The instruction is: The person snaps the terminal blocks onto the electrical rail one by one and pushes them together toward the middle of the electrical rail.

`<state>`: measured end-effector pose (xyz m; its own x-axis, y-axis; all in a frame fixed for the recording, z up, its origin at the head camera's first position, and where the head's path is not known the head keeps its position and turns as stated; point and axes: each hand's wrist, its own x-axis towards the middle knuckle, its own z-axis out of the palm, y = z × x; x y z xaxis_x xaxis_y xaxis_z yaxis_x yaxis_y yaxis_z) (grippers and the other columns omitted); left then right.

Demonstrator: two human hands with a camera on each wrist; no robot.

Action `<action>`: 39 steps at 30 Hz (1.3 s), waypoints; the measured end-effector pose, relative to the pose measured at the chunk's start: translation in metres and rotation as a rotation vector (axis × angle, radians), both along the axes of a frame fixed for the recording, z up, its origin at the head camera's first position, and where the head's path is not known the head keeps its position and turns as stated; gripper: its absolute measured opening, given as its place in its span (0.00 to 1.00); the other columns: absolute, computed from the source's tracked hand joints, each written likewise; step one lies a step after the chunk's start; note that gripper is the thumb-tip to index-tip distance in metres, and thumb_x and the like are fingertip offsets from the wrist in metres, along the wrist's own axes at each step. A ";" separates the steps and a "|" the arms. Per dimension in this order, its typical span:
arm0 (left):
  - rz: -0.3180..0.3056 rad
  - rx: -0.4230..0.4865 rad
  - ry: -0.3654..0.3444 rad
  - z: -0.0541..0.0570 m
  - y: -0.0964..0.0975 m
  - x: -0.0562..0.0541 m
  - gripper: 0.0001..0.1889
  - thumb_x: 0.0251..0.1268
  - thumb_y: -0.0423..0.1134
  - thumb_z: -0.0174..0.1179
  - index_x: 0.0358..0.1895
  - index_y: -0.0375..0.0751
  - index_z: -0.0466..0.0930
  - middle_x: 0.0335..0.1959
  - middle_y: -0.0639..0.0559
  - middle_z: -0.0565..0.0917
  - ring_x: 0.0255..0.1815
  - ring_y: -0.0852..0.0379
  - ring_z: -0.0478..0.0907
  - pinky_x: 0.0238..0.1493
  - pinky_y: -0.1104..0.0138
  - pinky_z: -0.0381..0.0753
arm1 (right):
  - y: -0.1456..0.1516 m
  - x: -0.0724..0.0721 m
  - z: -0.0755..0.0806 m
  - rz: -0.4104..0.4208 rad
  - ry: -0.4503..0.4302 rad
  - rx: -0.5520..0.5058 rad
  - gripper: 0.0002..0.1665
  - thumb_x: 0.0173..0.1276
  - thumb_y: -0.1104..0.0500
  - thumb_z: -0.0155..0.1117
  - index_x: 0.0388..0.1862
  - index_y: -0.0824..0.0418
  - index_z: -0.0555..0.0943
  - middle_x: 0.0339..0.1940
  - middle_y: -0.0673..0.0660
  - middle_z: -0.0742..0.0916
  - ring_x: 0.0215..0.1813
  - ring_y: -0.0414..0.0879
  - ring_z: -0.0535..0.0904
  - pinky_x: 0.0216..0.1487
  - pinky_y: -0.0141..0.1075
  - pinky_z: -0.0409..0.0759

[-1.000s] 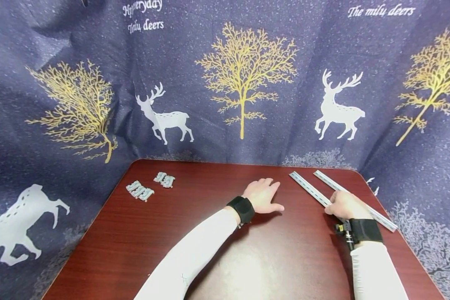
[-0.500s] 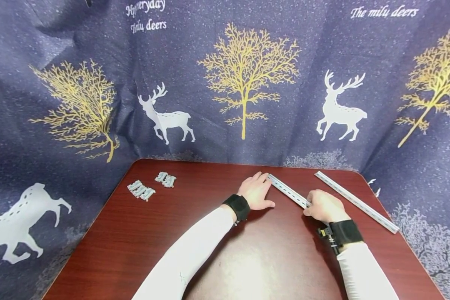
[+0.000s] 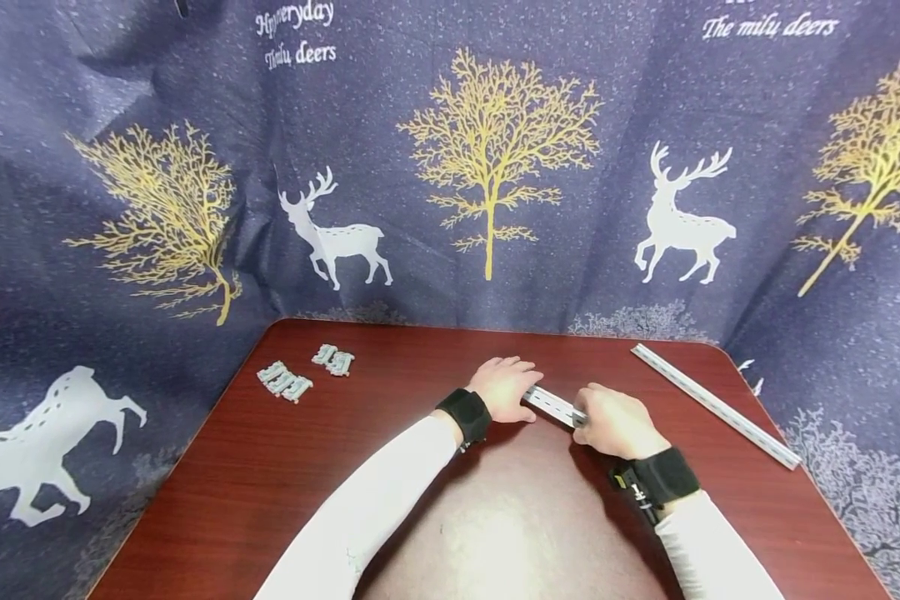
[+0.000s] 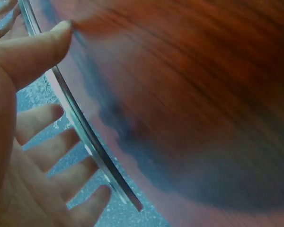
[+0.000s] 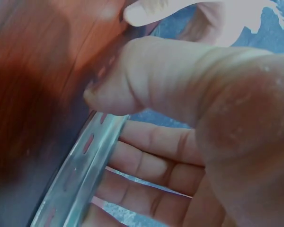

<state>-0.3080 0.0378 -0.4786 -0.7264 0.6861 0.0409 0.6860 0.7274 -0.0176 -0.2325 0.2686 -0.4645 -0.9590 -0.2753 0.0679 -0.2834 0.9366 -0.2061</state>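
My right hand grips a slotted metal rail near the middle of the table, slanting away to the left. In the right wrist view its thumb lies over the rail, with the fingers along the other side. My left hand is at the rail's far left part, palm down and covering that end in the head view. In the left wrist view the rail runs between the left thumb and the nearly straight fingers, fingertips right at its edge.
A second slotted rail lies along the right side of the reddish-brown table. Two groups of small pale clip-like pieces sit at the back left. A dark blue curtain with deer and trees hangs behind the table.
My right hand has carried the rail leftward, away from the second rail. My left hand has shifted slightly left and the rail's end now reaches under it.
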 end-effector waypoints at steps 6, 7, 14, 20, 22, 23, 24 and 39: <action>-0.019 -0.012 -0.004 -0.006 -0.009 -0.002 0.29 0.68 0.61 0.75 0.68 0.56 0.87 0.60 0.57 0.89 0.60 0.54 0.85 0.61 0.58 0.82 | -0.009 0.006 -0.001 0.028 0.038 0.006 0.18 0.45 0.58 0.85 0.30 0.52 0.82 0.30 0.47 0.78 0.29 0.44 0.77 0.31 0.52 0.80; -0.016 -0.013 -0.010 -0.006 -0.011 -0.002 0.26 0.69 0.60 0.75 0.66 0.56 0.89 0.56 0.58 0.89 0.56 0.54 0.85 0.57 0.58 0.83 | -0.010 0.006 -0.001 0.033 0.045 0.006 0.18 0.45 0.58 0.85 0.30 0.52 0.82 0.30 0.47 0.78 0.29 0.44 0.77 0.31 0.52 0.80; 0.008 -0.007 -0.058 -0.004 -0.032 0.000 0.13 0.69 0.55 0.77 0.51 0.58 0.92 0.42 0.59 0.85 0.49 0.56 0.82 0.43 0.57 0.85 | -0.018 0.008 -0.005 0.089 0.127 0.005 0.19 0.45 0.59 0.85 0.30 0.52 0.81 0.31 0.47 0.77 0.32 0.45 0.78 0.32 0.50 0.81; 0.016 0.026 -0.073 0.000 -0.059 0.011 0.14 0.69 0.55 0.78 0.50 0.57 0.92 0.39 0.60 0.82 0.45 0.58 0.80 0.37 0.60 0.82 | -0.028 0.010 -0.004 0.156 0.175 -0.014 0.18 0.47 0.60 0.84 0.36 0.55 0.84 0.35 0.48 0.79 0.39 0.50 0.81 0.33 0.49 0.82; 0.020 0.049 -0.077 0.001 -0.067 0.015 0.14 0.68 0.56 0.78 0.49 0.56 0.92 0.38 0.60 0.81 0.44 0.57 0.79 0.36 0.61 0.81 | -0.030 0.010 -0.005 0.178 0.181 -0.022 0.18 0.47 0.60 0.84 0.37 0.55 0.85 0.35 0.48 0.80 0.40 0.50 0.81 0.34 0.48 0.83; 0.019 0.060 -0.077 0.002 -0.070 0.017 0.14 0.67 0.56 0.79 0.48 0.56 0.93 0.37 0.60 0.81 0.44 0.57 0.80 0.36 0.60 0.82 | -0.031 0.010 -0.006 0.187 0.181 -0.027 0.18 0.48 0.60 0.83 0.37 0.55 0.86 0.36 0.48 0.80 0.40 0.50 0.81 0.35 0.48 0.83; 0.022 0.067 -0.074 0.002 -0.074 0.019 0.14 0.66 0.56 0.79 0.47 0.56 0.93 0.37 0.60 0.81 0.45 0.57 0.80 0.37 0.60 0.83 | -0.032 0.010 -0.007 0.193 0.182 -0.031 0.18 0.48 0.59 0.83 0.38 0.54 0.86 0.36 0.48 0.80 0.40 0.49 0.81 0.36 0.47 0.83; 0.098 0.129 -0.068 0.000 -0.115 0.044 0.16 0.61 0.57 0.82 0.45 0.55 0.94 0.39 0.58 0.84 0.44 0.55 0.81 0.37 0.57 0.83 | -0.039 0.010 -0.017 0.294 0.233 -0.062 0.17 0.50 0.58 0.83 0.37 0.53 0.86 0.36 0.47 0.80 0.40 0.46 0.78 0.38 0.45 0.83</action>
